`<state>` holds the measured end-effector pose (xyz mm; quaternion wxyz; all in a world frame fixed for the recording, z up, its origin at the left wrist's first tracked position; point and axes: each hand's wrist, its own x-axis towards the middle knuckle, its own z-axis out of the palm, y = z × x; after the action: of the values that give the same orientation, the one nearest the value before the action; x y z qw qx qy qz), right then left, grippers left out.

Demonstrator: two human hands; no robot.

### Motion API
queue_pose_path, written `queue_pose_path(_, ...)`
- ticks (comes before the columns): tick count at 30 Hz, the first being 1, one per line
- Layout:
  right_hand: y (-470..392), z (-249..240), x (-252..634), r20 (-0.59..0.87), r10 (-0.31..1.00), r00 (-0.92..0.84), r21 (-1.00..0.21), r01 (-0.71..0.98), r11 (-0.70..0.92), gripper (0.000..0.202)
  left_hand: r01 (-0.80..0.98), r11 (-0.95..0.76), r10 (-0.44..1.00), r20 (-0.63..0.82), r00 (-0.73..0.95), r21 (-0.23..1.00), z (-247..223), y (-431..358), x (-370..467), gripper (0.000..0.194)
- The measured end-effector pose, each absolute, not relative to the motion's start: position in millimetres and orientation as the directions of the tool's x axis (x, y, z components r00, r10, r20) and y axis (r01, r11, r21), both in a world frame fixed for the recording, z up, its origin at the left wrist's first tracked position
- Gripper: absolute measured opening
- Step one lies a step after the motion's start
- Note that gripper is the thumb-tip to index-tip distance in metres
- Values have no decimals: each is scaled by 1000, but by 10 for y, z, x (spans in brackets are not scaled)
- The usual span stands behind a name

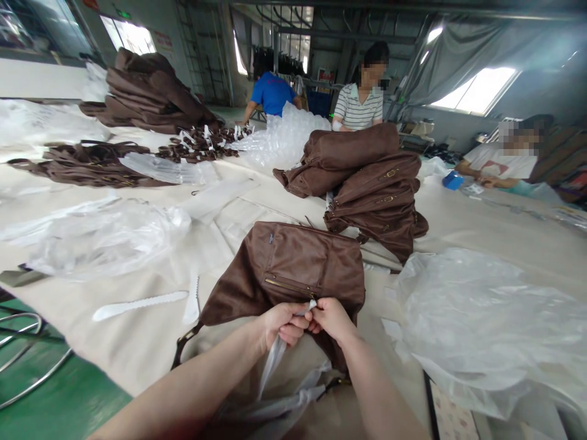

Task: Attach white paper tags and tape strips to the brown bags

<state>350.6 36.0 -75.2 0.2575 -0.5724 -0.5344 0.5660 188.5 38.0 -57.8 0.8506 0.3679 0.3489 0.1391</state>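
Note:
A brown leather bag (302, 256) lies on the cloth-covered table before me, its brass zipper (288, 284) facing up. My left hand (288, 324) is closed around a strip of thin white wrapping (274, 363), whose loose end hangs below the fingers. Close against it, my right hand (331, 318) pinches at the wrapping's upper end, beside the zipper's pull end. Whether the right fingers also grip the zipper pull is too small to tell. Below the hands, more translucent wrapping trails near a dark strap with a metal clip (337, 384).
Folded brown bags (376, 183) are stacked behind mine. Clear plastic bags lie to the right (495, 324) and left (110, 238). Two white serrated plastic strips (140, 305) rest left of the bag. Brown straps (92, 165) and a bag heap (147, 91) stand farther back. Several people work around the table.

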Motion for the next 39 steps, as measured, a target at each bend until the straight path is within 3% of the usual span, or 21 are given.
queue_pose_path(5,373,-712,3496,-374,922,-98,-860,408,-305,22,151,495,668,-486,563,856,-563,296,2014,34)
queue_pose_path(9,355,-647,3537,-362,930,-62,-852,426,-303,19,370,178,878,-316,359,912,-546,293,2033,37)
queue_pose_path(13,325,-583,3551,-353,935,-17,-849,425,-313,20,646,-99,948,-126,293,757,-557,276,1983,23)
queue_pose_path(17,290,-546,3497,-368,928,-53,-861,397,-318,40,807,-243,935,-93,343,538,-593,190,1994,26)
queue_pose_path(22,276,-569,3469,-387,917,-97,-857,405,-319,50,866,-359,906,-91,413,348,-591,126,2032,27)
queue_pose_path(27,269,-572,3489,-393,913,-104,-844,435,-314,52,872,-423,881,-112,459,248,-583,129,2052,26)
queue_pose_path(34,221,-570,3471,-409,903,-133,-853,407,-326,17,884,-391,901,-90,424,255,-580,140,2038,21)
queue_pose_path(39,234,-585,3491,-407,900,-158,-882,326,-341,10,870,-386,907,-44,418,306,-571,113,2025,20)
